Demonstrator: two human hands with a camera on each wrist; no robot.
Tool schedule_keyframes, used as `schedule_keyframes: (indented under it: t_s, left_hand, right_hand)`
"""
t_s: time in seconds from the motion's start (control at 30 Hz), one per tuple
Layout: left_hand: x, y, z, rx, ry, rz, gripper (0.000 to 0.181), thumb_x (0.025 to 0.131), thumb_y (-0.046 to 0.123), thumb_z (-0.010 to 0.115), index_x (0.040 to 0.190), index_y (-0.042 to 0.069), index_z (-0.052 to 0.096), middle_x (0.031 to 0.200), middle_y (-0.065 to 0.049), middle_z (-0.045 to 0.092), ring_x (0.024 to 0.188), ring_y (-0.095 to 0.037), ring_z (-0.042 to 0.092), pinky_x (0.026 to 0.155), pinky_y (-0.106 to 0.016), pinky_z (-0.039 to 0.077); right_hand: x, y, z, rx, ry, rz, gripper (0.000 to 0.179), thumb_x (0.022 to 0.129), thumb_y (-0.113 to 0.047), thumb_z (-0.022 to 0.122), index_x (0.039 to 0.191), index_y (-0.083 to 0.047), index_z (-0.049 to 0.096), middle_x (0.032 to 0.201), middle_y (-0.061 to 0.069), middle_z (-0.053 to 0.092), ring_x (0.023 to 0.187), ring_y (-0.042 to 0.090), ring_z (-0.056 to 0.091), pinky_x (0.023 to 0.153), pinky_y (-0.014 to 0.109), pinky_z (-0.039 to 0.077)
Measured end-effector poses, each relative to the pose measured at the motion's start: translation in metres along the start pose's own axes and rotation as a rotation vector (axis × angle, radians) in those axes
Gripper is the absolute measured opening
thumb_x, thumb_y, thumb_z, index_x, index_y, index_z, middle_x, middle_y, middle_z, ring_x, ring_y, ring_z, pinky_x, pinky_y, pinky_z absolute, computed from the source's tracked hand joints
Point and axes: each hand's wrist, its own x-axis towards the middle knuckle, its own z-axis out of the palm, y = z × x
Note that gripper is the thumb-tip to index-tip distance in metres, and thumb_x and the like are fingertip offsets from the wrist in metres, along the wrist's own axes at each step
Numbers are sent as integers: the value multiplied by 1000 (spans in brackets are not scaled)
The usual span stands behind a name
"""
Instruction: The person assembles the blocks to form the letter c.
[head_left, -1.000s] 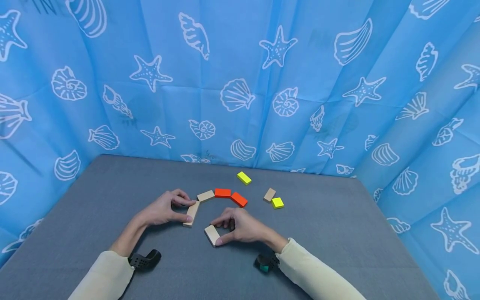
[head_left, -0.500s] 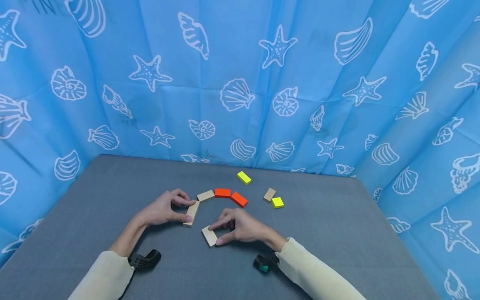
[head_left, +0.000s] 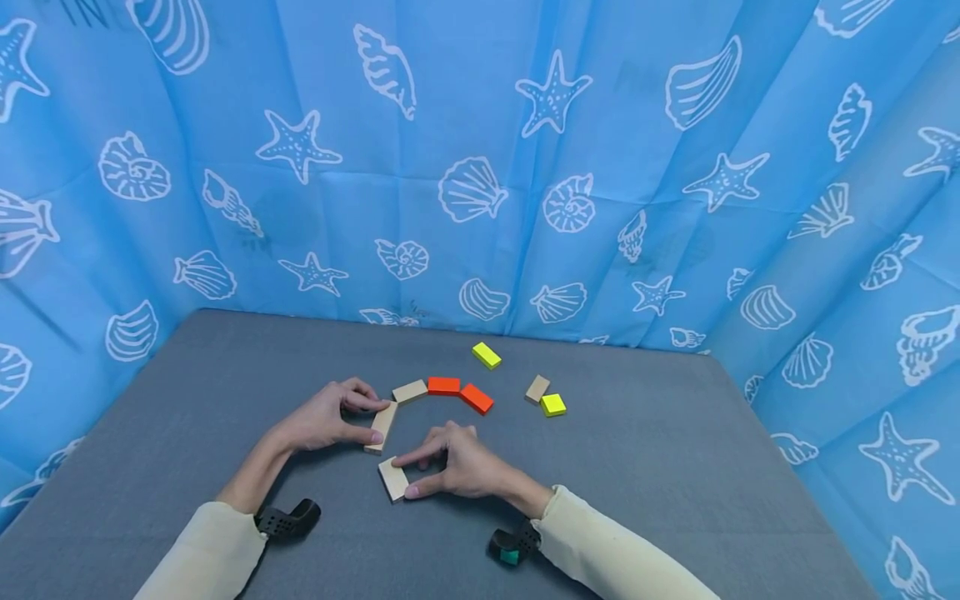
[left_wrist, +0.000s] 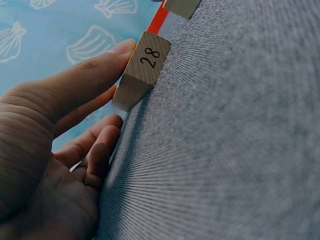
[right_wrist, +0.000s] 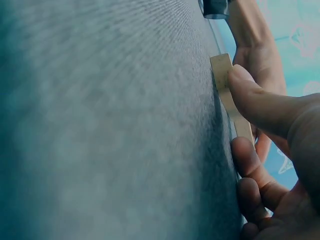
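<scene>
My left hand [head_left: 327, 417] holds a plain wooden block [head_left: 383, 423] between thumb and index finger, thumb at its near end and index at the far end. In the left wrist view the end of this wooden block [left_wrist: 147, 58] bears the number 28. Close to its near end, a second wooden block [head_left: 393, 481] lies tilted, pinched by the thumb and index finger of my right hand [head_left: 461, 462]. The right wrist view has the thumb pressing on that wooden block [right_wrist: 221, 72]. From the left block's far end, another wooden block [head_left: 410, 392] and two red blocks [head_left: 444, 386] continue a curved row.
Right of the row lie a loose wooden block [head_left: 537, 389] and a yellow block [head_left: 553, 405] beside it. Another yellow block [head_left: 487, 355] is farther back. A blue curtain [head_left: 480, 167] with shell prints hangs behind the grey tabletop [head_left: 637, 450].
My right hand has slid its wooden block leftward, nearer to the near end of the left-hand block. My left hand has stayed in place on its block.
</scene>
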Motion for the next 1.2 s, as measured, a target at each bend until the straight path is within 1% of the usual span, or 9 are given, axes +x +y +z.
schedule_keyframes:
  t_s: [0.1, 0.37, 0.73, 0.97, 1.2]
  left_hand:
    - [0, 0, 0, -7, -2, -5, 56, 80, 35, 88, 128, 11, 72, 121, -5, 60, 114, -29, 52, 96, -55, 41]
    - [0, 0, 0, -16, -4, -2, 56, 80, 34, 88, 128, 10, 72, 122, -6, 60, 115, -29, 52, 97, -56, 41]
    - [0, 0, 0, -12, -5, 2, 56, 80, 35, 88, 128, 10, 72, 121, -6, 60, 114, -29, 52, 96, -55, 41]
    - [0, -1, 0, -3, -5, 11, 56, 81, 35, 87, 128, 10, 72, 121, -6, 60, 114, -28, 52, 97, -55, 41]
    - [0, 0, 0, -10, -9, 15, 56, 81, 35, 87, 128, 10, 72, 121, -5, 60, 114, -28, 52, 97, -56, 40]
  right_hand:
    - [2, -4, 1, -14, -3, 10, 41, 84, -30, 85, 124, -29, 75, 90, -6, 63, 85, 12, 47, 80, 37, 21]
    - [9, -5, 6, -27, 5, -11, 38, 87, -32, 82, 125, -29, 75, 89, -9, 62, 84, 11, 45, 81, 42, 19]
    - [10, -6, 8, -36, 15, 8, 38, 87, -31, 82, 124, -31, 76, 87, -9, 61, 83, 11, 44, 79, 41, 17]
    - [11, -8, 11, -45, 38, 31, 38, 86, -33, 83, 123, -33, 76, 86, -10, 60, 81, 10, 43, 77, 39, 16]
    - [11, -9, 13, -43, 55, 45, 37, 85, -33, 84, 121, -32, 77, 84, -10, 61, 81, 12, 43, 77, 40, 16]
